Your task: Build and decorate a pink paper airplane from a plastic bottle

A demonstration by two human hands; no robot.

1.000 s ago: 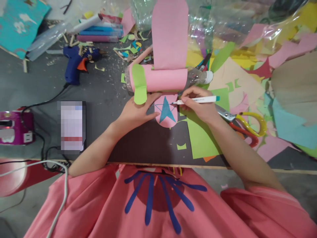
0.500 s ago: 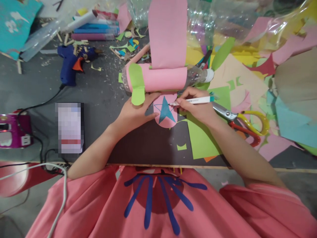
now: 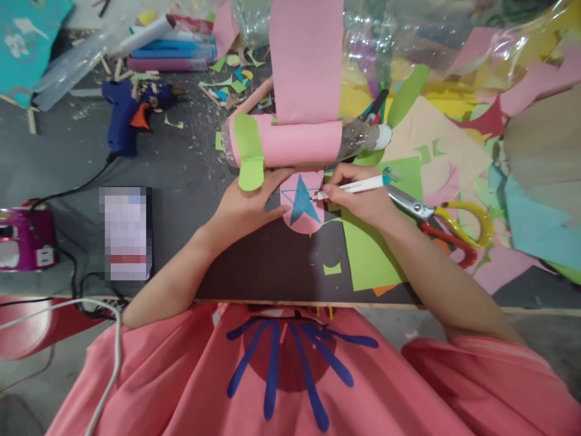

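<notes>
A plastic bottle (image 3: 358, 136) wrapped in pink paper (image 3: 295, 142) lies across the table, with a green paper fin (image 3: 250, 154) at its left end and a long pink strip (image 3: 306, 60) rising from it. Below it hangs a rounded pink paper flap (image 3: 305, 223) with a blue star (image 3: 302, 206) drawn on it. My left hand (image 3: 247, 206) lies flat with fingers spread, pressing the flap's left edge. My right hand (image 3: 363, 197) pinches a white marker (image 3: 358, 186) whose tip touches the star's right side.
Yellow-and-red scissors (image 3: 447, 224) lie right of my right hand on coloured paper sheets. A blue glue gun (image 3: 129, 112) and markers (image 3: 172, 51) are at the back left. A phone (image 3: 124, 233) and a magenta power strip (image 3: 22, 239) sit left, with cables near the table edge.
The marker tip has slid a little leftward and down along the star. My left hand stays pressed on the flap.
</notes>
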